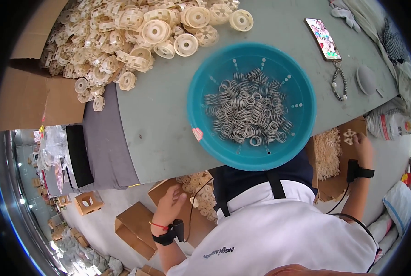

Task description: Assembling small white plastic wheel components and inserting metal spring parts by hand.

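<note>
My right hand (363, 149) pinches a small cream plastic part with rounded lobes (349, 136). It is above an open cardboard box beside me, which is filled with small whitish pieces (327, 154). My left hand (170, 204) hovers at another cardboard box, next to its cream wheel-shaped plastic parts (204, 193). Its fingers are loosely bent and a little apart, with nothing visible in them. Between my arms, a round blue-green basin (197, 83) sits at the table's near edge. Many metal coil springs (249, 108) lie heaped in it.
A large pile of cream plastic spools (122, 32) covers the far left of the grey-green table (164, 133), by a cardboard box (40, 99). At the right lie a lit phone (323, 39) with a beaded strap and a grey oval object (366, 80). Cables run from both wrists.
</note>
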A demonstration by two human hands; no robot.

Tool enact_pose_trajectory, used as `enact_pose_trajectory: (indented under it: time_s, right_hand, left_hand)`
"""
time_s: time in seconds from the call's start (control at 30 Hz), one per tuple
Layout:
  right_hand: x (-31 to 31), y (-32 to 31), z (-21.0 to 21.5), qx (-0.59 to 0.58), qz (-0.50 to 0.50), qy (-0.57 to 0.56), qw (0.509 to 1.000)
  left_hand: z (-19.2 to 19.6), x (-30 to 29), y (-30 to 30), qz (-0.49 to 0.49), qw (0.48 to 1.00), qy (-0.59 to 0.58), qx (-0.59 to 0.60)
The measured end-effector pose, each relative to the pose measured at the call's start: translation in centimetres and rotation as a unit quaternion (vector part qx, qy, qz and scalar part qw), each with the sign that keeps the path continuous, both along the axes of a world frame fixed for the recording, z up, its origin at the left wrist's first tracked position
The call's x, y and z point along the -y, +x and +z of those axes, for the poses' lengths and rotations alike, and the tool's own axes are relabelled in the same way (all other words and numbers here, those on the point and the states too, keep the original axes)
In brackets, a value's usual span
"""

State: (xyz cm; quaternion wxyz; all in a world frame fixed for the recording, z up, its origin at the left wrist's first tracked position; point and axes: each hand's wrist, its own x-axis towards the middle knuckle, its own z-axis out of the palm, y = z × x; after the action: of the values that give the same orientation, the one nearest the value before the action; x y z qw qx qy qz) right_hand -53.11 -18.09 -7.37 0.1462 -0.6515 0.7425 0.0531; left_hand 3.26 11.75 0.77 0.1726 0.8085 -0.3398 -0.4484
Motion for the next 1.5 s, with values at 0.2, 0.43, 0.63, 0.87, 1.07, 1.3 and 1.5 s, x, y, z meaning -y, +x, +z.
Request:
enact_pose_trajectory:
  time_s: [0.2, 0.43, 0.63, 0.87, 1.07, 1.3, 1.5]
  right_hand:
    - [-0.1, 9.1, 4.1, 0.163, -0.013, -0.253, 0.953]
    - [-5.1, 25.8, 9.6, 0.338, 0.382, -0.281, 0.813]
    - [-5.5, 25.9, 8.2, 0.307, 0.410, -0.275, 0.814]
    - [-4.9, 25.4, 9.1, 0.311, 0.444, -0.242, 0.805]
    - [-4.4, 28.5, 12.0, 0.540, 0.324, -0.179, 0.756]
    - [-4.5, 30.6, 11.1, 0.536, 0.330, -0.211, 0.748]
    - [-4.8, 30.1, 11.1, 0.516, 0.349, -0.249, 0.741]
  left_hand:
    - [6.4, 14.9, 0.3, -0.125, 0.961, -0.245, 0.009]
    - [-1.4, 31.8, 6.1, -0.284, 0.806, -0.388, 0.345]
    - [-4.4, 33.6, 6.1, -0.347, 0.734, -0.343, 0.472]
    - [-0.4, 25.3, 3.5, 0.088, 0.867, -0.490, 0.017]
    - [2.7, 18.7, -5.2, 0.078, 0.776, -0.495, -0.382]
    - [1.2, 19.1, -11.7, 0.115, 0.774, -0.519, -0.346]
    - [0.6, 18.8, -12.2, 0.073, 0.834, -0.462, -0.293]
